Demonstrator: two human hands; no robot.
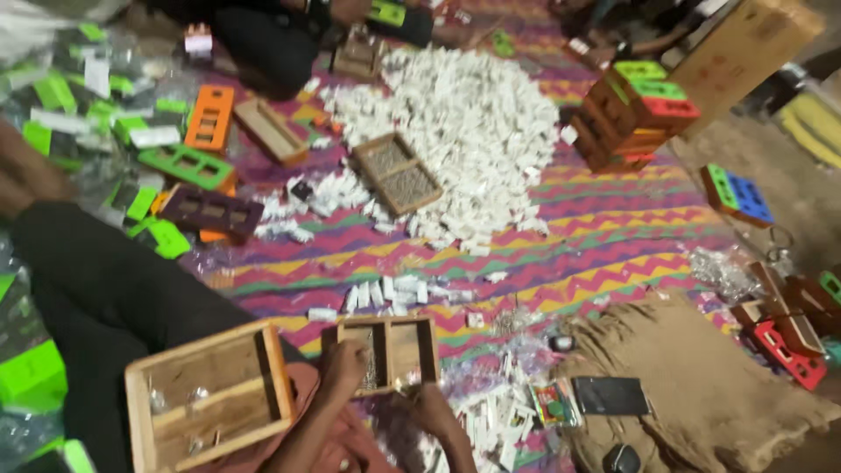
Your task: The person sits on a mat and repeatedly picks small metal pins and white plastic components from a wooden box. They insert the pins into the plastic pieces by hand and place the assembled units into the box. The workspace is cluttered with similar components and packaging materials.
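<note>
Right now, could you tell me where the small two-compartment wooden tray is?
In the head view, the small wooden tray is at bottom centre, held by both hands, right of the larger wooden box.

I see both of my hands bare, the left hand (pixel 343 368) and the right hand (pixel 431 410), with no rings, watch or gloves showing. My forearms are uncovered too. Salmon-pink cloth (pixel 302 394) covers my lap at the near edge, soft and creased.
</note>
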